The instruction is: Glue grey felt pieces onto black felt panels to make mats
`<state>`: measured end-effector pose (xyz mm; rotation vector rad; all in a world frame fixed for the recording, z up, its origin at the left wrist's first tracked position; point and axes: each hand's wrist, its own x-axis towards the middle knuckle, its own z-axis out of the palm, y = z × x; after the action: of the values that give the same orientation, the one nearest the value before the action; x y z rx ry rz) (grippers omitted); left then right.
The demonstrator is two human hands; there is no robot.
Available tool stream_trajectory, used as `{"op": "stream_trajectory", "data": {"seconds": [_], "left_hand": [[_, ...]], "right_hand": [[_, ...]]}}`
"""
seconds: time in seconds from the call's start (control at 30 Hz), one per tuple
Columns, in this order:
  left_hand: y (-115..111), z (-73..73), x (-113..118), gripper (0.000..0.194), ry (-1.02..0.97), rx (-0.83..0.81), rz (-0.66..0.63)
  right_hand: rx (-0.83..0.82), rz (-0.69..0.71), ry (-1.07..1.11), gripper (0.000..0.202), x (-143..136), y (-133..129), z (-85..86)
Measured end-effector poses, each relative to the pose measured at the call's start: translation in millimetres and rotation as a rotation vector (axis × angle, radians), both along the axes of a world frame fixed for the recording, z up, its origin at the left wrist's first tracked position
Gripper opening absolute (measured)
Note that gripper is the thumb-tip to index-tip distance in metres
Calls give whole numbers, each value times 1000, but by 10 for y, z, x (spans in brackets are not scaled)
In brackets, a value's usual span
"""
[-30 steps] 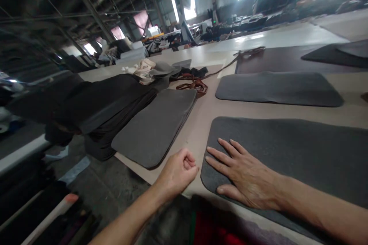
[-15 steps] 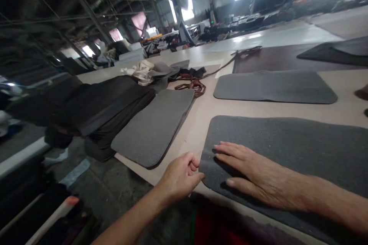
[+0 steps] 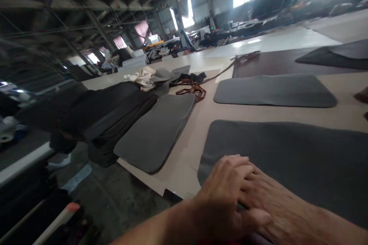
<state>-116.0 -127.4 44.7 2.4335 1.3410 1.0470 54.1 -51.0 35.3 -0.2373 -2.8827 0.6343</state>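
Note:
My left hand [image 3: 221,187] and my right hand [image 3: 276,199] meet over the near left end of a large dark grey sheet [image 3: 287,149] with rounded corners. The left hand lies in front of the right one, its fingers bent and its thumb pointing right. Whatever may be between its fingers does not show. My right hand's fingers are hidden behind the left. The sheet lies flat on the tan-covered table [image 3: 186,157]. Beyond it rests a second grey rounded sheet [image 3: 273,90]. To the left, a stack of grey rounded sheets [image 3: 158,132] lies at the table's edge.
A pile of black material [image 3: 112,111] hangs over the table's left edge. Brown strips [image 3: 192,92] and pale cloth scraps [image 3: 145,76] lie at the back. Dark brown sheeting [image 3: 264,63] is at the far right. Long rolls [image 3: 57,224] stand lower left.
My left hand has moved right, from the sheet's left edge to in front of my right hand. The right hand's spread fingers are now covered. The view has shifted slightly.

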Motion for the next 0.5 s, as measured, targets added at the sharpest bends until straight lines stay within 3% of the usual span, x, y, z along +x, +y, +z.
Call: {"op": "stream_trajectory", "data": {"seconds": [0.07, 0.2, 0.37, 0.5], "left_hand": [[4, -161, 118, 90, 93, -24, 80], [-82, -367, 77, 114, 233, -6, 266], [-175, -447, -122, 117, 489, 115, 371], [-139, -484, -296, 116, 699, 188, 363]], "right_hand": [[1, 26, 37, 53, 3, 11, -8], [-2, 79, 16, 61, -14, 33, 5], [-156, 48, -43, 70, 51, 65, 151], [-240, -81, -142, 69, 360, 100, 323]]}}
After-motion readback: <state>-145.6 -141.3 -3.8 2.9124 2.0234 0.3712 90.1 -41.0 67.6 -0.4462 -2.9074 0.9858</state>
